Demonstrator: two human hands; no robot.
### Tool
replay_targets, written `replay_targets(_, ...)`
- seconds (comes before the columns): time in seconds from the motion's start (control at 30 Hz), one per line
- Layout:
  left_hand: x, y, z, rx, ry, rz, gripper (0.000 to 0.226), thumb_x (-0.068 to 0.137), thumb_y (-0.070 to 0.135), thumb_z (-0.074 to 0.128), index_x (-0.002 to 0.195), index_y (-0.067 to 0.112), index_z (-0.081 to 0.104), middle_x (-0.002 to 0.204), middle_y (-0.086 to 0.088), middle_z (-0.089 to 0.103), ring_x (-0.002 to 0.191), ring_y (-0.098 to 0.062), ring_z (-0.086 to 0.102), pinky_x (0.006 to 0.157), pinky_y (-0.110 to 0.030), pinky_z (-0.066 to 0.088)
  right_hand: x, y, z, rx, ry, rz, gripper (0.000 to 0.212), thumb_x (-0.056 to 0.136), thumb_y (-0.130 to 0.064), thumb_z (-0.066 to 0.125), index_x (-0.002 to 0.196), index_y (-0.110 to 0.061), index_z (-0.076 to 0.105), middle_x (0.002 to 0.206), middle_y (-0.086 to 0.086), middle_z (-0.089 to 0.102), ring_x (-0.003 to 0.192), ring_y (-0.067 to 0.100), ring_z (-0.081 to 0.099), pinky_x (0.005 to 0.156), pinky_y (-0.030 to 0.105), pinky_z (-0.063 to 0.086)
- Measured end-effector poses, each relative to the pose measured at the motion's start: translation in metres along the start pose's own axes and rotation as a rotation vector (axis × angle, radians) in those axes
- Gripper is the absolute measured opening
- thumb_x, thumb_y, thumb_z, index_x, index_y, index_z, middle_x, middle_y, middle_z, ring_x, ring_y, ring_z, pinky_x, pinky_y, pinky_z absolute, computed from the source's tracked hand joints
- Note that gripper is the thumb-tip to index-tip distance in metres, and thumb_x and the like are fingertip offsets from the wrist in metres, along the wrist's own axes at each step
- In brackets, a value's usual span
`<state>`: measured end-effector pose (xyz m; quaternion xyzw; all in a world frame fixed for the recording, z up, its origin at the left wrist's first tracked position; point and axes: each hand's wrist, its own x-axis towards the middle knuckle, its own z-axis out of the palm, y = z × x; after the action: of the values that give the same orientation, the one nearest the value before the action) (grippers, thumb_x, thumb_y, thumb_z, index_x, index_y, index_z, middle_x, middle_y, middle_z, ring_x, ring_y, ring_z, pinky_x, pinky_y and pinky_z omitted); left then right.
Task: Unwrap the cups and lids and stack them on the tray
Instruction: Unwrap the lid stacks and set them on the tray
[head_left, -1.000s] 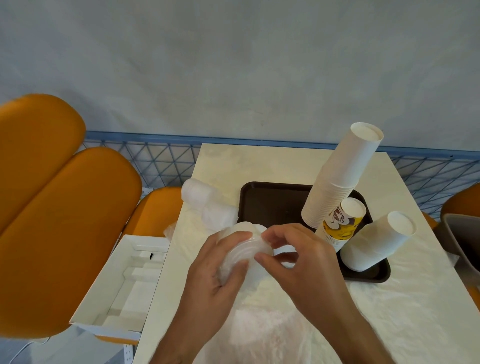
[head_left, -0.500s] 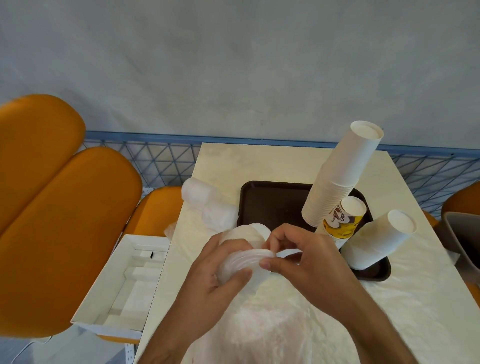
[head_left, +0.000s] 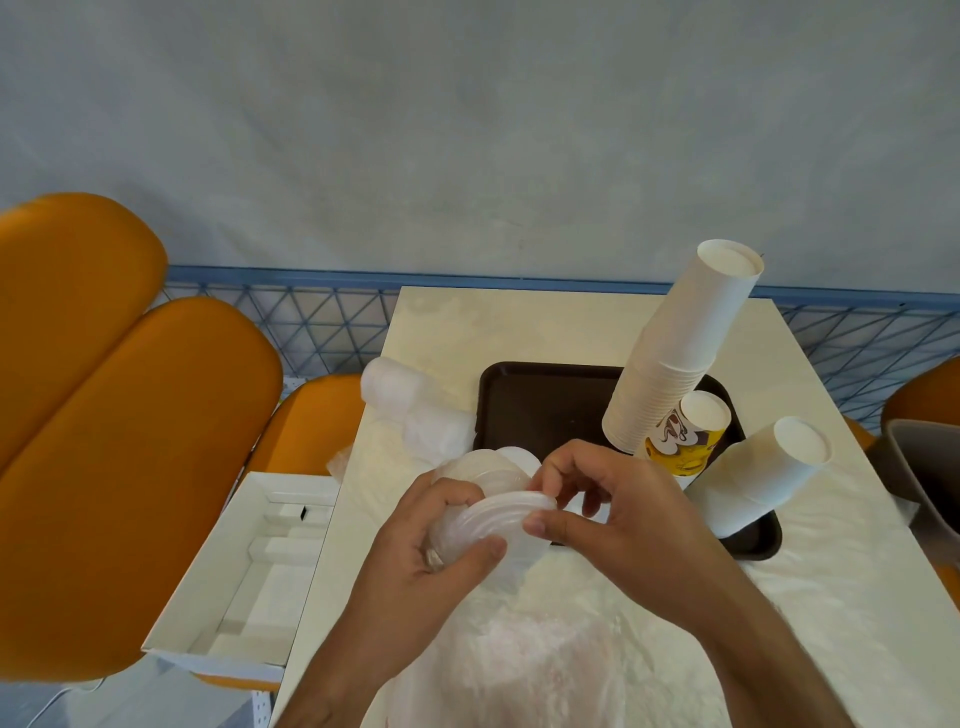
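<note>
Over the near edge of the table my left hand (head_left: 431, 551) grips a stack of clear plastic lids (head_left: 498, 512) in thin wrap. My right hand (head_left: 597, 499) pinches the wrap and rim at the stack's right end. A brown tray (head_left: 540, 405) lies just beyond my hands. On the tray a tall stack of white paper cups (head_left: 680, 353) leans upside down, beside a short yellow printed cup stack (head_left: 685, 441) and another white cup stack (head_left: 769, 478) lying tilted. A second wrapped sleeve of lids (head_left: 410, 410) lies left of the tray.
A large crumpled clear plastic bag (head_left: 545, 649) covers the near tabletop. A white cardboard box (head_left: 249, 571) sits open at the left, below table level, by orange seats (head_left: 124, 441). A grey bin (head_left: 930, 478) stands at the right edge. A blue wire fence runs behind the table.
Both hands have shifted slightly on the lid stack; my right fingers have pulled at the wrap and the lid rims show more plainly. The cups and tray have not moved.
</note>
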<state>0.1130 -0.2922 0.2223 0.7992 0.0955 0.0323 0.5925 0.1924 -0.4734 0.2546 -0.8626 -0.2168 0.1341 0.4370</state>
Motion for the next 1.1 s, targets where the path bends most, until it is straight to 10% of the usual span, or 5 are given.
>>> replay_targets(0.63, -0.002, -0.004, 0.006, 0.011, -0.005, 0.029, 0.036, 0.065, 0.064, 0.062, 0.099, 0.052, 0.056, 0.110, 0.024, 0.054, 0.108, -0.002, 0.054, 0.078, -0.020, 0.056, 0.012, 0.006, -0.025, 0.117, -0.340, 0.022, 0.015, 0.077, -0.026, 0.087, 0.074, -0.030, 0.073, 0.081, -0.014, 0.072, 0.065, 0.000, 0.055, 0.060, 0.013, 0.043)
replay_targets(0.83, -0.002, -0.002, 0.007, -0.097, -0.031, -0.049, 0.039, 0.062, 0.064, 0.067, 0.096, 0.047, 0.058, 0.103, 0.018, 0.060, 0.099, -0.008, 0.061, 0.077, -0.035, 0.061, 0.010, 0.010, -0.024, 0.397, -0.355, 0.022, 0.009, 0.077, -0.019, 0.085, 0.082, -0.022, 0.078, 0.087, 0.007, 0.075, 0.074, 0.033, 0.064, 0.070, 0.037, 0.055)
replay_targets(1.1, -0.001, 0.002, 0.002, -0.296, -0.087, -0.127, 0.033, 0.060, 0.052, 0.075, 0.087, 0.038, 0.064, 0.094, 0.009, 0.066, 0.090, -0.012, 0.066, 0.067, -0.028, 0.056, 0.013, 0.023, -0.035, 0.670, -0.473, 0.054, 0.016, 0.089, -0.005, 0.067, 0.097, -0.009, 0.080, 0.084, 0.007, 0.074, 0.073, 0.015, 0.062, 0.072, 0.026, 0.053)
